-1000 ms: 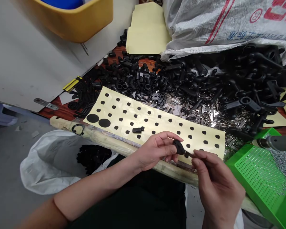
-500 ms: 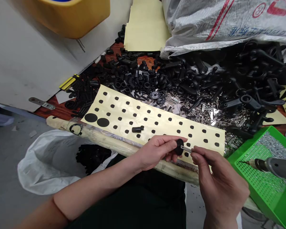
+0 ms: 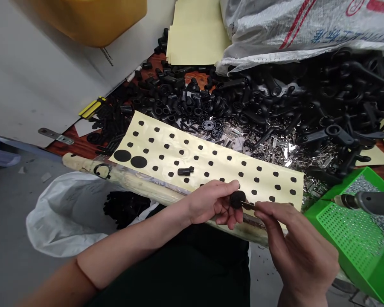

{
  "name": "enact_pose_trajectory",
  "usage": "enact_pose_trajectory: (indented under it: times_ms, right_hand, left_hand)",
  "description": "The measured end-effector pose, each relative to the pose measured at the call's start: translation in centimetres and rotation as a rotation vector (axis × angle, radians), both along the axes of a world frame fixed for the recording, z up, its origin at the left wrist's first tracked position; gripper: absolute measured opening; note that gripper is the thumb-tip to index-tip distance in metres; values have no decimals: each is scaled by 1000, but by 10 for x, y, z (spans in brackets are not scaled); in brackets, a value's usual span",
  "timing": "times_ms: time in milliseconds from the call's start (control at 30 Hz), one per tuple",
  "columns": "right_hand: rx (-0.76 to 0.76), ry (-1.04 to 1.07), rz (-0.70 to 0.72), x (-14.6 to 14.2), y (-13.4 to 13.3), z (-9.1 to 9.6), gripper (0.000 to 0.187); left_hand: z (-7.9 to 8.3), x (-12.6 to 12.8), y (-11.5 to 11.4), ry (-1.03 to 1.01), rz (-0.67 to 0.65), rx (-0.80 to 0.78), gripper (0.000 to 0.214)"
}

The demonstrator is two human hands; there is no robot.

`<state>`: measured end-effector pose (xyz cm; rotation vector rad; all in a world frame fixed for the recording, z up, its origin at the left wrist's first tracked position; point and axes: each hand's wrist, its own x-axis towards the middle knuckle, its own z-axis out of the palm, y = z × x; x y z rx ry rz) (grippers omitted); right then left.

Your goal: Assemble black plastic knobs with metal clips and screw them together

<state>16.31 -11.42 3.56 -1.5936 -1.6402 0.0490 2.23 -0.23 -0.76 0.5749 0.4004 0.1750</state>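
Two hands observed: I log left hand (image 3: 209,202) gripping black plastic knob (image 3: 237,199), right hand (image 3: 296,245) pinching its metal shank (image 3: 248,205).

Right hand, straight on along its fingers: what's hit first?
Probably the black round part in the left hand: the right hand pinches a thin metal piece running into it. Depth is hard to judge.

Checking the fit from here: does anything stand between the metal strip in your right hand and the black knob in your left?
Nothing visible does. The metal strip, pinched by the right hand, runs straight to the black plastic knob held in the left hand, and its end appears to meet the knob.
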Motion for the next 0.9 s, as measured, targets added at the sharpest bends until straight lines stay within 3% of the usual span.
enact_pose_trajectory:
  times_ms: [167,433,667,900]
  right_hand:
    - [-1,-9,-25,1,0,-1,32]
    - [-44,-74,139,9,6,9,28]
    - [-15,-181,-17,0,2,9,22]
    - [46,-252,-162,-20,-7,-4,18]
  left_hand:
    - [2,-2,6,27,-71,29,47]
    - [19,1,12,223,-211,164,39]
    - [18,6,6,346,-195,286,55]
    - [25,9,0,462,-179,418,60]
